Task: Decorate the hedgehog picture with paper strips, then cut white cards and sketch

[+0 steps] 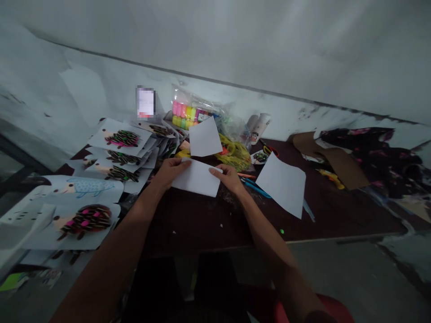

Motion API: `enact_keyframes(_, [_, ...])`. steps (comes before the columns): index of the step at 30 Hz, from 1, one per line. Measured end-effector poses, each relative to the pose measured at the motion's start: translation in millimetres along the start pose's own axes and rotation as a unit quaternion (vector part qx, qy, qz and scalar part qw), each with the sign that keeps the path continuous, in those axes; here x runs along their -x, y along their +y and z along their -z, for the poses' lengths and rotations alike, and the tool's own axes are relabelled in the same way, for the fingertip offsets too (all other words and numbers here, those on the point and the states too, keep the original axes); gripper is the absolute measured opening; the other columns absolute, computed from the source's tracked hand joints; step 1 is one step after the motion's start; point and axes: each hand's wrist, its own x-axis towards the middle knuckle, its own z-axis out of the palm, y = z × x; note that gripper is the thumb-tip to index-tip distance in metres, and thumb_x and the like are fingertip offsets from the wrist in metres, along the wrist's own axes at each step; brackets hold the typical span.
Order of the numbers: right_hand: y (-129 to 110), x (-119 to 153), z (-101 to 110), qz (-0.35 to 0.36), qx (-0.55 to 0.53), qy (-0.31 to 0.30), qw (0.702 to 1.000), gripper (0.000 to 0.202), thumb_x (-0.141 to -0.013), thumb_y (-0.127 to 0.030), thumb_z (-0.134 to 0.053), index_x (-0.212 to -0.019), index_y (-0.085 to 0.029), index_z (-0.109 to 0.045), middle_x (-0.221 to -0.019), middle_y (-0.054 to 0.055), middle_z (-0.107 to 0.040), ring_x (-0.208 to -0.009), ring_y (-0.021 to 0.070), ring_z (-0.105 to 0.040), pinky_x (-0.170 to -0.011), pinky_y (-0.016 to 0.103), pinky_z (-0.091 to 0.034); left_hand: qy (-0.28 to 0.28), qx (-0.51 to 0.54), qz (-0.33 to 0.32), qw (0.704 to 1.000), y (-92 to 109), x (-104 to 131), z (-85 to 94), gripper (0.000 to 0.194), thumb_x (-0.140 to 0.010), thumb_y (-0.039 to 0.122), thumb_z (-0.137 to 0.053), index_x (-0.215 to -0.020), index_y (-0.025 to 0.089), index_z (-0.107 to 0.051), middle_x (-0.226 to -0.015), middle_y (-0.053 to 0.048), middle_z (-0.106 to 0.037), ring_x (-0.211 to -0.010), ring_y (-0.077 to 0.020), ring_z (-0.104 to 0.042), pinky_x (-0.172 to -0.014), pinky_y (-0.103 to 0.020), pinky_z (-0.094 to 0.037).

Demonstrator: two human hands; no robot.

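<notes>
A white sheet of paper (195, 178) is held between my two hands, just above the dark table. My left hand (171, 172) pinches its left end with the thumb on top. At the right end, my right hand (229, 176) grips the same sheet, thumb also on top. Behind it lies another white sheet (204, 138), tilted over other things. A third sheet (283, 185) rests to the right of my right hand. Near that hand are blue-handled scissors (256, 187) and a yellow plastic bag (235, 152).
Hedgehog pictures on paper (121, 138) are piled on the left. Against the wall stand a clear pack of colourful tubs (185, 112) and a white cylinder (261, 126). Brown cardboard (346, 168) and dark flowered cloth (384, 157) lie right. The table's front edge (303, 241) is close.
</notes>
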Motion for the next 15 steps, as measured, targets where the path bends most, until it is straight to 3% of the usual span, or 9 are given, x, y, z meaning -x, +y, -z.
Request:
enact_keyframes(4, [6,1,-1,-0.048,-0.074,-0.020,0.996,0.056,-0.060,-0.066,-0.083,-0.085,-0.017,-0.070,-0.078,0.003,-0.069,-0.066,0.0141,-0.060,-0.058,0.025,-0.047,0.050,0.041,-0.022,0.998,0,-3,-2.7,0.034,-0.068,0.043,-0.078,-0.088,0.017,-0.073,-0.076,-0.002,-0.071,-0.061,-0.0162,-0.060,-0.055,-0.026,-0.046])
enact_keyframes(7, [13,-2,-7,-0.013,-0.091,-0.007,0.996,0.057,-0.059,-0.068,-0.082,-0.080,-0.017,-0.067,-0.074,0.001,-0.067,-0.064,0.0133,-0.057,-0.059,0.025,-0.045,0.076,0.009,-0.050,0.996,-1,-4,-5.6,0.026,-0.073,0.041,-0.072,-0.084,0.018,-0.070,-0.070,0.000,-0.067,-0.060,-0.0146,-0.055,-0.053,-0.025,-0.042])
enact_keyframes(12, [23,-8,-13,0.029,-0.027,0.039,0.998,0.056,-0.070,-0.072,-0.071,-0.063,-0.021,-0.049,-0.058,-0.005,-0.047,-0.056,0.0095,-0.040,-0.052,0.022,-0.030,0.128,-0.147,-0.135,0.971,-4,-4,-7.3,0.021,-0.078,0.036,-0.060,-0.070,0.017,-0.061,-0.060,0.003,-0.052,-0.058,-0.0122,-0.043,-0.053,-0.025,-0.031])
enact_keyframes(15, [24,-7,-11,0.044,0.010,0.052,0.998,0.057,-0.073,-0.072,-0.066,-0.059,-0.022,-0.042,-0.056,-0.006,-0.037,-0.055,0.0086,-0.033,-0.050,0.023,-0.025,0.119,-0.178,-0.158,0.964,-3,-3,-7.2,0.021,-0.080,0.035,-0.057,-0.068,0.018,-0.057,-0.059,0.004,-0.050,-0.058,-0.0120,-0.042,-0.053,-0.025,-0.030])
